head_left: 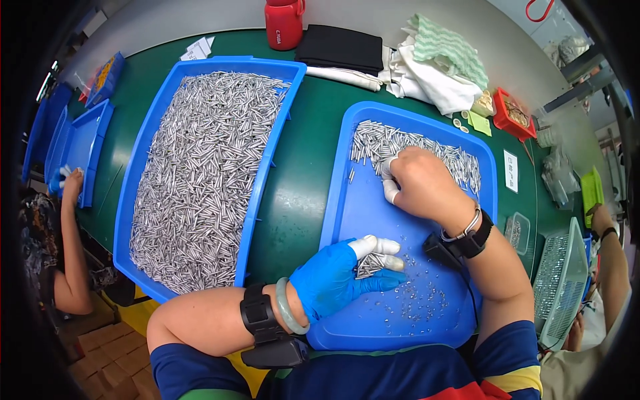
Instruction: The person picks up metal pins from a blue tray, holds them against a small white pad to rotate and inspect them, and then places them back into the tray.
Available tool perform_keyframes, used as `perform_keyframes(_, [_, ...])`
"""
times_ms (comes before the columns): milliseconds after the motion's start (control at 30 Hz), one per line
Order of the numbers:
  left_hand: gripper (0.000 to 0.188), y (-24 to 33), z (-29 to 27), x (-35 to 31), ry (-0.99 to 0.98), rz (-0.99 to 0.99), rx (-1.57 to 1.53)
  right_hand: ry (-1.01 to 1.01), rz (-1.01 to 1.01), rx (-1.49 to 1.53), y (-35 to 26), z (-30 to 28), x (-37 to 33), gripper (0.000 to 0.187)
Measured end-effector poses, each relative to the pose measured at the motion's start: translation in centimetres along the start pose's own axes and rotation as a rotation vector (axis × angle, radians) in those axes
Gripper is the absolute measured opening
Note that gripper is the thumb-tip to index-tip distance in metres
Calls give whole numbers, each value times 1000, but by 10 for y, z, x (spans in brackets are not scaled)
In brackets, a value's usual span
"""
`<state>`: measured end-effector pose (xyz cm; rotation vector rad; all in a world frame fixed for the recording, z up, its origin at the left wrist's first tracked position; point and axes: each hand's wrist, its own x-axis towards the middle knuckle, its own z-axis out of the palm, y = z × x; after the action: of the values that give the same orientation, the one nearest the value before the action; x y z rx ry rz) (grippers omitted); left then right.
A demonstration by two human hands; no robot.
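"Head view: how do both arms stand?"

"Your left forearm (203, 320) comes in low from the left, crossing in front of the left tray's (257, 193) near corner. Your left hand (325, 283), blue-gloved, is turned palm up over the right tray (377, 207), wrist nearly level."

"And its fingers?"

"They curl, with white covers (364, 247) on some of them, and cup a small heap of pins (369, 267). A black strap (257, 313) and a pale green bangle (287, 307) ring that wrist."

"What of the other side?"

"Your right forearm (501, 277) rises from the lower right and leans inward. Your right hand (427, 179) is bent over, knuckles up, fingers tucked toward the pins banked along the right tray's far end. Whether you pinch one, I cannot tell; your own hand hides the tips."

"Are your hands together?"

"No, you keep them well apart, the right one farther from your body. Your right wrist wears a silver bracelet (471, 225) and a black band (480, 240)."

"Where else do you have pins?"

"Your left tray is spread with them; glinting bits (432, 293) dot the near part of your right one."
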<state>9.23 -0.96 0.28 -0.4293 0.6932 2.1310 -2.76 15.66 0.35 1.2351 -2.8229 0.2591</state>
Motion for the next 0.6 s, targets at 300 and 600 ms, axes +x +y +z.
perform_keyframes(300, [38,-3,-1,4,33,49,-116,-224,-120,784,-13,-32,-13,12])
perform_keyframes(600, [38,-2,-5,0,-39,13,-16,-2,-22,208,-1,-6,-15,15])
